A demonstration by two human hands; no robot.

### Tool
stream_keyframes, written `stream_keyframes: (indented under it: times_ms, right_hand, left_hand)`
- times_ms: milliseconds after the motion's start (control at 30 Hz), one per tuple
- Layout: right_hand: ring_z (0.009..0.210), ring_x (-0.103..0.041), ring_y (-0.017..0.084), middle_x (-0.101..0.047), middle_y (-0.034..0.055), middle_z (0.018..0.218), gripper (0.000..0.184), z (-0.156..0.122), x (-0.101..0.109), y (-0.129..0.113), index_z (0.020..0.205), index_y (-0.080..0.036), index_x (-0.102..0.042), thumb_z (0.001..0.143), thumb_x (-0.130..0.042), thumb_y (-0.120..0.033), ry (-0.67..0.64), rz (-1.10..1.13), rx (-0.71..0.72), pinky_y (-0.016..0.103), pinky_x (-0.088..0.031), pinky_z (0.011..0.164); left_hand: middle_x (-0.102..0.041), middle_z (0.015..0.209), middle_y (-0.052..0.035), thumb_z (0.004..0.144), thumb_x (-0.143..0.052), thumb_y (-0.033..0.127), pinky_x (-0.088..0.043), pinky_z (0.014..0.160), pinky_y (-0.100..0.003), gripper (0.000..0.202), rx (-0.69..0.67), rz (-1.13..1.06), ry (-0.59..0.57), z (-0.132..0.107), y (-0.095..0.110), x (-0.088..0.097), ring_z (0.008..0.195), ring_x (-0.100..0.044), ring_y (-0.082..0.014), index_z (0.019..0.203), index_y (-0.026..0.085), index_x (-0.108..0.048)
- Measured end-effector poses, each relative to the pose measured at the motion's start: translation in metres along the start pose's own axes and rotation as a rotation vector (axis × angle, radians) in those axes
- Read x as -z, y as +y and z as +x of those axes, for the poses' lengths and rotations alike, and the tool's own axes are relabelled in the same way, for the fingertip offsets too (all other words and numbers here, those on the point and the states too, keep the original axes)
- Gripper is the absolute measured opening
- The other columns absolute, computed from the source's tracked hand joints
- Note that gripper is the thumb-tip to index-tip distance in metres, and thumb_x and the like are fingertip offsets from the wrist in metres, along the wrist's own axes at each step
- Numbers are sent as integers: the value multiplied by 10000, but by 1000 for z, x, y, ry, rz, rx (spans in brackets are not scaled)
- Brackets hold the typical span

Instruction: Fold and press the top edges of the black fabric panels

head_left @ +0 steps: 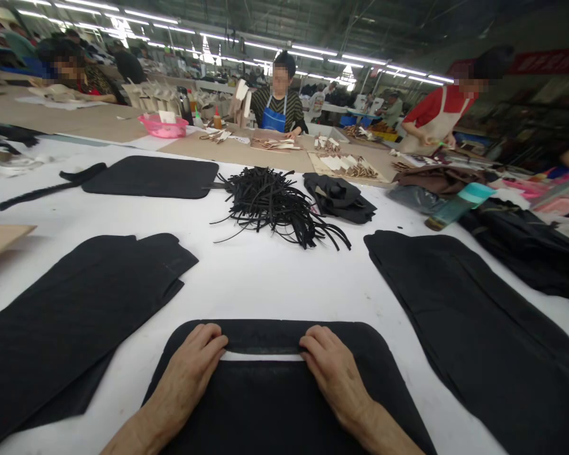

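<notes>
- My left hand [196,354] and my right hand [329,363] have bent fingers on the black band [265,338], one near each end of the white gap [265,357]. My thumbs are hidden, so I can't tell if I pinch it or just press.
- The black panel [265,411] is right in front of me, flat, with round top corners. My hands are spread wide, maybe so the band stays straight and even.
- Under it is the white tabletop [275,284], with bare space just past the panel, so nothing blocks my fingers there.
- On my left are black pieces [76,303], and on my right is a big black stack [469,303]. I think they sit there to be close but not under my arms.
- Farther off is a messy heap of black strips [270,205], between a rounded black panel [152,177] and some folded black cloth [339,197]. The heap could get in the way of reaching straight across.
- A bottle with a teal lid [459,205] leans over by more dark cloth [526,246].
- Past that, a person in a blue apron [272,117] works at a brown table [203,148].
</notes>
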State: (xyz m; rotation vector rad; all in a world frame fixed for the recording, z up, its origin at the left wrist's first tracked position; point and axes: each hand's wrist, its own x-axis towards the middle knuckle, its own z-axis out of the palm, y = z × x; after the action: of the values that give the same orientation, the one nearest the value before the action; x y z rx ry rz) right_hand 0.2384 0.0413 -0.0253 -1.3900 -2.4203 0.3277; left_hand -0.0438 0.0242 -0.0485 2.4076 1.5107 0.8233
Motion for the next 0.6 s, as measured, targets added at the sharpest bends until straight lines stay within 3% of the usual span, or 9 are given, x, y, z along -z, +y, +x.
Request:
stream_keyframes:
  times_ms: [200, 600]
  right_hand:
    - [839, -519, 174, -548, 13, 913, 168, -13, 9, 21, 883, -213, -556, 850, -490, -62, -18, 90, -137, 298, -423, 743]
    - [782, -487, 181, -523, 6, 819, 176, -9, 11, 19, 758, -206, -509, 911, -457, -135, -77, 19, -212, 318, -375, 715]
  left_hand:
    - [-575, 960, -33, 899, -429, 218, -504, 759, -247, 163, 2, -20, -2, 4, -3, 2, 889, -574, -164, 937, 229, -587]
    - [-550, 943, -25, 918, -380, 229, -456, 787, -288, 200, 158, -100, -158, 7, 2, 3, 895, -533, -174, 829, 222, -558]
